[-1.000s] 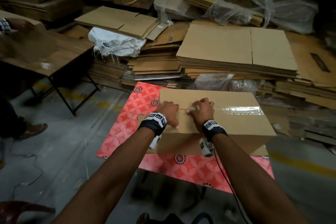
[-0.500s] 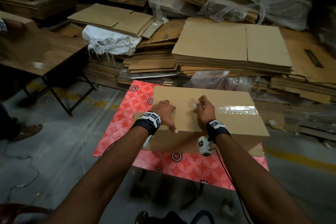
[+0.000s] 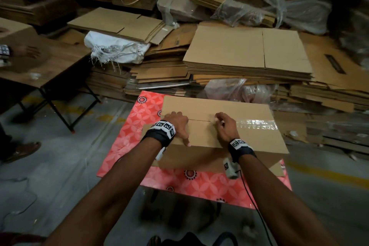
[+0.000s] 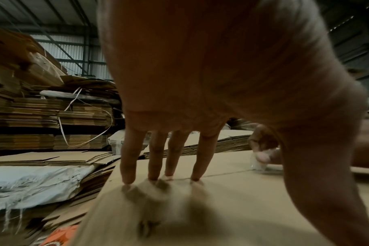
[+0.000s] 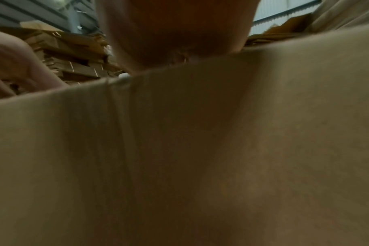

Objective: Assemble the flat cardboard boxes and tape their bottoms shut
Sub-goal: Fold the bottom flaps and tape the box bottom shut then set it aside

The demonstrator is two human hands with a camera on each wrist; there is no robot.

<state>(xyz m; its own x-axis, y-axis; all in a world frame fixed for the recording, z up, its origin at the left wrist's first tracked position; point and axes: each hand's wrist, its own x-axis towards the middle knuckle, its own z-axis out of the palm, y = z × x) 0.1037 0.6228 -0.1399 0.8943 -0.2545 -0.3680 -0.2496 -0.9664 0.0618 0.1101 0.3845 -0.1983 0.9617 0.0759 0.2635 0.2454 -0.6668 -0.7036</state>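
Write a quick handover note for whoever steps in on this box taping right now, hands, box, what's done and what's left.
Left hand: fingers straight, pressing the flaps down at the left end of the seam.
Right hand: pinching the clear tape at mid-seam.
Box: assembled, bottom up on the red tablecloth.
Done: flaps closed, right part of the seam taped.
Left: tape the rest of the seam toward the left hand, then take the next flat from the cardboard stack behind.

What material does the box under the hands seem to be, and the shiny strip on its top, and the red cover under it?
The box looks like plain brown cardboard, matte, with cut flap edges meeting at a seam. The strip is probably clear plastic tape: it glares and the brown shows through. The red cover with a flower pattern has a slight sheen, so perhaps a plastic-coated sheet; this is uncertain.
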